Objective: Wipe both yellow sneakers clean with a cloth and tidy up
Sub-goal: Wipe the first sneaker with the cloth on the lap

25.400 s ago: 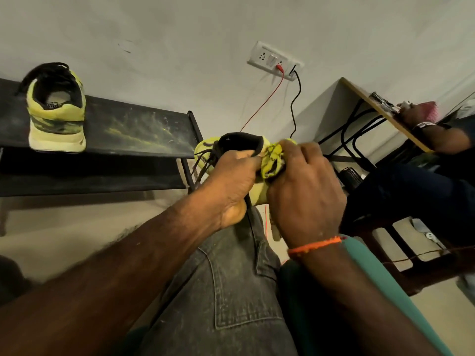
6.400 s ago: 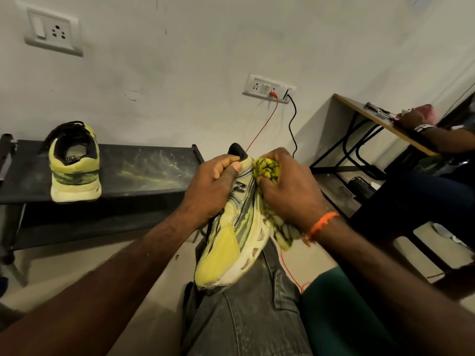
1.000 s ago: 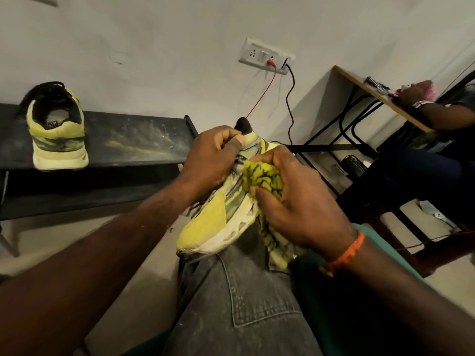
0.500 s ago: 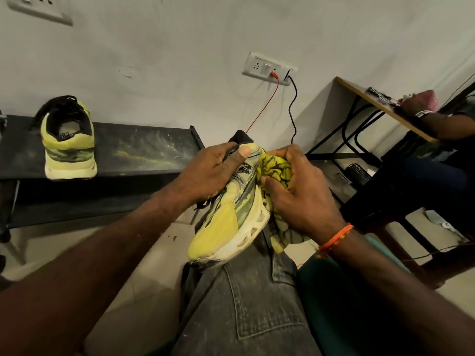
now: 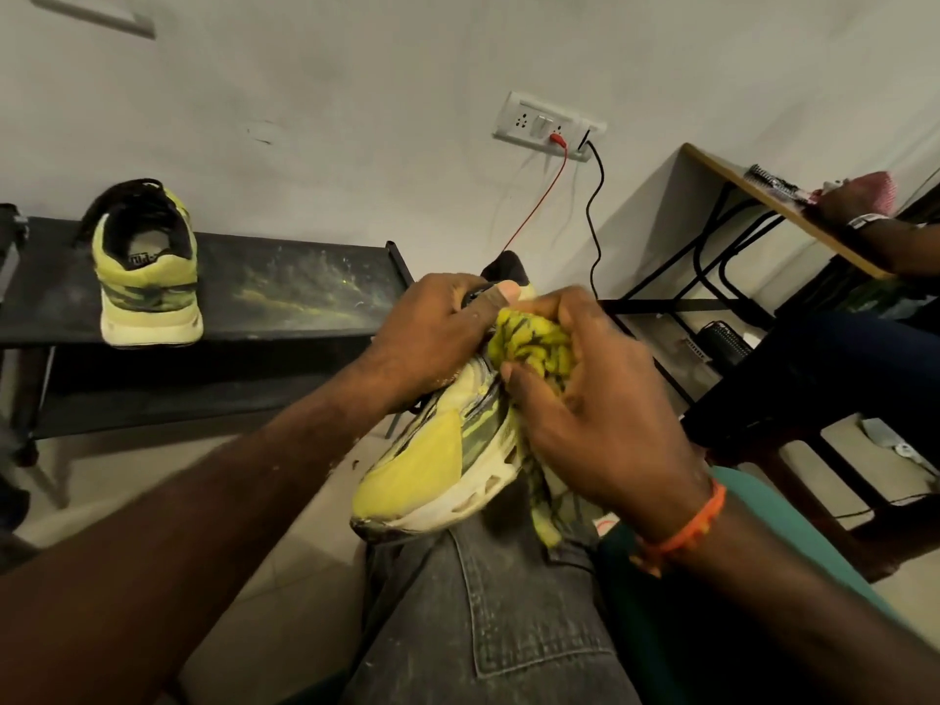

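Note:
One yellow sneaker (image 5: 437, 460) lies tilted on my knee with its toe pointing toward me. My left hand (image 5: 432, 338) grips its upper near the collar, thumb on top. My right hand (image 5: 595, 404) holds a bunched yellow and black cloth (image 5: 534, 348) pressed against the sneaker's right side, and a loose end of the cloth hangs below the sole. The second yellow sneaker (image 5: 147, 277) stands upright on the black bench (image 5: 305, 292) at the left, heel facing me.
A wall socket (image 5: 547, 125) has a red and a black cable running down behind the sneaker. At the right, another person sits with an arm on a wooden desk (image 5: 753, 195). Tiled floor lies below the bench.
My right hand has slid the cloth a little along the sneaker's side, higher than one second ago. My left hand keeps its grip. The sneaker on the bench has not moved.

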